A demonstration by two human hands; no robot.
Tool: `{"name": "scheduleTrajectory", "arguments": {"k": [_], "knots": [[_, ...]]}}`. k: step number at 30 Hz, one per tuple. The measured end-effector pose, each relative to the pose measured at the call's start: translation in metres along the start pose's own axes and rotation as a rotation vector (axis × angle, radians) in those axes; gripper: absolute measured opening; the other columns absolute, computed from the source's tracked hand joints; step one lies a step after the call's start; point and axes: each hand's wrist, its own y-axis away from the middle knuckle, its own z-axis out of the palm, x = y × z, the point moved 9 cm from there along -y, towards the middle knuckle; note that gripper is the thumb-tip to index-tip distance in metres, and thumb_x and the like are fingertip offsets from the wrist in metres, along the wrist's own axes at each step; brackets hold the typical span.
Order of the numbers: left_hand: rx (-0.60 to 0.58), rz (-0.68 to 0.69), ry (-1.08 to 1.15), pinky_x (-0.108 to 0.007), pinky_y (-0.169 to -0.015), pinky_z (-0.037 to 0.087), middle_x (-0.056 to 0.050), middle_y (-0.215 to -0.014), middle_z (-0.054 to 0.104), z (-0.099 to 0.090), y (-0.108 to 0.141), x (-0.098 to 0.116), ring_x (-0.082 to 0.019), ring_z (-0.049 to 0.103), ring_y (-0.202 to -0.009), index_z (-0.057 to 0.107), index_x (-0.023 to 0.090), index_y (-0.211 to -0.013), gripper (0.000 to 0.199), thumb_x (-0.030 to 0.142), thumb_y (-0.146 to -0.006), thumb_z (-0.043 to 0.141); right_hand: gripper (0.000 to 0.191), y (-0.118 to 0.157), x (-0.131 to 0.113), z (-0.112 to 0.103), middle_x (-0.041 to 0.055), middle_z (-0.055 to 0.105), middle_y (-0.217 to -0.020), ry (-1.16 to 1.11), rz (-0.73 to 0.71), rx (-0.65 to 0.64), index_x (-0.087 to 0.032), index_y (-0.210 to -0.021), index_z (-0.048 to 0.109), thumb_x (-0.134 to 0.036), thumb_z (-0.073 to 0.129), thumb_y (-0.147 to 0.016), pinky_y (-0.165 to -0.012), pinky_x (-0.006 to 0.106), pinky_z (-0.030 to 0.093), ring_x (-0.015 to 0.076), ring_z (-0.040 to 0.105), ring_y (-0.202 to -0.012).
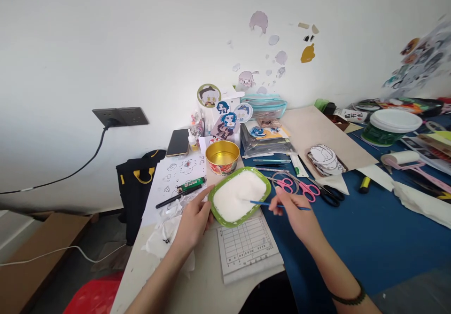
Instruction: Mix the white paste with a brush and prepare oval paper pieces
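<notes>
A green-rimmed tray (217,215) full of white material lies on the table, partly over a printed form pad (248,248). My left hand (195,215) grips the tray's left edge, its fingertips partly hidden beside the rim. In my right hand (291,208) is a thin blue brush (262,203), pinched between thumb and fingers; its tip reaches the white material near the tray's middle. Just behind the tray stands a round gold tin (222,156). Pink-handled scissors (310,192) lie to the right, close beyond my right hand.
Crumpled tissue (158,239) and a black pen (169,202) lie left of the tray. A phone (178,142) and small glue bottle (192,141) are behind. Black-handled scissors (331,195), a cardboard sheet (306,126) and a white-lidded tub (391,126) are at right.
</notes>
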Motion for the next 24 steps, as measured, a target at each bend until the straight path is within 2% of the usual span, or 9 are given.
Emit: {"name": "scheduleTrajectory", "arguments": {"k": [2, 6, 8, 12, 17, 21, 24], "knots": [[0.002, 0.005, -0.01, -0.021, -0.038, 0.035, 0.007, -0.046, 0.049, 0.0, 0.0, 0.001, -0.011, 0.04, -0.037, 0.047, 0.017, -0.13, 0.053, 0.025, -0.078, 0.039, 0.051, 0.002, -0.002, -0.007, 0.0025, 0.057, -0.05, 0.013, 0.029, -0.01, -0.017, -0.052, 0.064, -0.055, 0.048, -0.083, -0.051, 0.024, 0.043, 0.0123, 0.052, -0.049], [0.006, 0.004, -0.017, -0.021, -0.038, 0.036, 0.007, -0.045, 0.049, -0.001, 0.0, 0.001, -0.011, 0.041, -0.038, 0.047, 0.019, -0.13, 0.053, 0.025, -0.079, 0.039, 0.034, 0.004, -0.012, -0.017, 0.0016, 0.061, -0.061, 0.08, -0.005, -0.092, -0.02, -0.079, 0.069, -0.05, 0.054, -0.08, -0.058, 0.024, 0.048, 0.0138, 0.057, -0.059], [0.002, 0.011, -0.021, -0.021, -0.038, 0.036, 0.007, -0.045, 0.048, 0.0, 0.0, 0.001, -0.011, 0.04, -0.038, 0.047, 0.019, -0.13, 0.052, 0.025, -0.079, 0.038, 0.028, 0.006, -0.011, -0.018, 0.0017, 0.063, -0.067, 0.093, -0.003, -0.124, -0.021, -0.083, 0.067, -0.047, 0.057, -0.079, -0.062, 0.025, 0.05, 0.0146, 0.059, -0.063], [0.0, 0.037, -0.03, -0.021, -0.039, 0.037, 0.007, -0.045, 0.049, 0.0, -0.001, 0.002, -0.011, 0.04, -0.037, 0.047, 0.017, -0.13, 0.052, 0.024, -0.079, 0.038, 0.023, 0.009, -0.007, -0.018, 0.0022, 0.065, -0.072, 0.139, 0.001, -0.125, -0.021, -0.078, 0.065, -0.042, 0.058, -0.079, -0.066, 0.024, 0.05, 0.015, 0.06, -0.068], [0.002, 0.047, -0.032, -0.021, -0.04, 0.037, 0.007, -0.046, 0.049, 0.0, -0.002, 0.0, -0.011, 0.041, -0.038, 0.048, 0.019, -0.13, 0.052, 0.024, -0.078, 0.038, 0.026, 0.007, -0.006, -0.01, 0.0031, 0.063, -0.066, 0.177, -0.043, -0.04, -0.018, -0.071, 0.067, -0.044, 0.061, -0.076, -0.061, 0.027, 0.049, 0.0165, 0.059, -0.063], [-0.002, 0.047, -0.029, -0.021, -0.039, 0.037, 0.008, -0.046, 0.049, 0.0, -0.002, -0.001, -0.011, 0.041, -0.038, 0.047, 0.019, -0.13, 0.053, 0.023, -0.079, 0.037, 0.043, 0.011, -0.008, 0.008, 0.0031, 0.061, -0.057, 0.077, -0.032, -0.155, -0.017, -0.06, 0.066, -0.051, 0.051, -0.082, -0.057, 0.026, 0.046, 0.0145, 0.056, -0.056], [-0.002, 0.052, -0.033, -0.021, -0.038, 0.037, 0.007, -0.046, 0.049, 0.0, -0.002, -0.001, -0.011, 0.041, -0.038, 0.047, 0.019, -0.13, 0.052, 0.022, -0.079, 0.037, 0.047, 0.009, -0.008, -0.013, 0.0021, 0.058, -0.051, 0.033, 0.036, 0.016, -0.017, -0.054, 0.064, -0.054, 0.051, -0.081, -0.052, 0.024, 0.044, 0.012, 0.052, -0.049]]}}
